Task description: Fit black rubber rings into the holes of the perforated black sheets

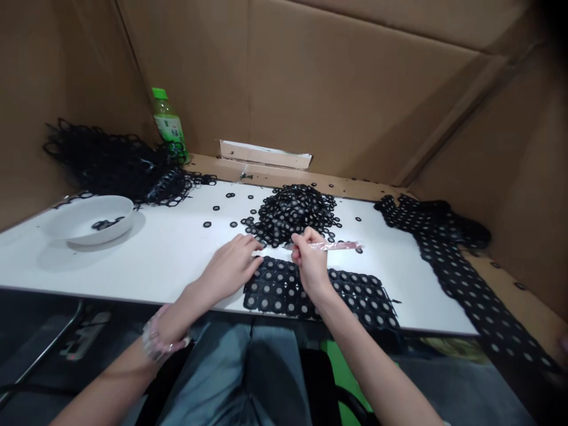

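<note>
My right hand [312, 263] grips a thin pen-like tool [339, 245] with a pinkish, clear-wrapped handle. The tool's tip points left, at the near edge of a heap of small black rings [295, 210]. Under my right wrist lies a black sheet of joined round cells with grey centres [278, 290], along the table's front edge. My left hand [235, 265] rests on the table at the sheet's upper left corner. Its thumb and index finger are apart, and nothing shows between them.
A white bowl [100, 222] holding a few rings stands left. Behind it are a tangled black pile [119, 165] and a green-capped bottle [171, 127]. At right, a long black dotted strip [461, 284] hangs over the edge. Cardboard walls [355, 94] enclose the white table [168, 254].
</note>
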`<state>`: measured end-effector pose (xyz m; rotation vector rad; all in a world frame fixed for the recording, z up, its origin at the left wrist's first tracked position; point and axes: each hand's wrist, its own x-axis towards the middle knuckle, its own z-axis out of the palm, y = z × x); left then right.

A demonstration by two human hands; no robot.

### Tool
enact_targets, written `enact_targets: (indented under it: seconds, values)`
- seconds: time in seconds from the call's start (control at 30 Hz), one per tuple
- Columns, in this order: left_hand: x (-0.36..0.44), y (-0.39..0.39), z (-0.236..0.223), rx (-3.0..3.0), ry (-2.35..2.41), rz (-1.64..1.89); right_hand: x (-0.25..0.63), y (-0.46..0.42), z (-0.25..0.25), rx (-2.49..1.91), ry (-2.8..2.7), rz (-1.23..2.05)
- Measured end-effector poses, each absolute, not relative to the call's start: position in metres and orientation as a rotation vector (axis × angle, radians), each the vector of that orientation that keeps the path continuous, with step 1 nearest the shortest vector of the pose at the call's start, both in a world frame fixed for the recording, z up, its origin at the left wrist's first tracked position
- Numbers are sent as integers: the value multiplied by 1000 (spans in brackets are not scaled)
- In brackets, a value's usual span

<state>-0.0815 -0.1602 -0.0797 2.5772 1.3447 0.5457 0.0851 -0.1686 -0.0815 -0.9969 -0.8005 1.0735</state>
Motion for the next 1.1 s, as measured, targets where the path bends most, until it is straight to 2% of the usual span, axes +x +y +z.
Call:
enact_targets:
  seconds: [0.23,0.4,0.6,1.1]
  values:
    - [-65,-151,-86,2383,1160,427,87,-167,-111,-1166,-888,995]
    - [-66,-147,-83,2164,1126,446,90,-167,-109,-1282,-1060,989]
    - [-65,-142,-85,2171,1188,418,92,-168,-107,-1328,-1267,819]
    - [-69,-135,-86,2147,976,456,93,-168,-108,-1340,-1308,807]
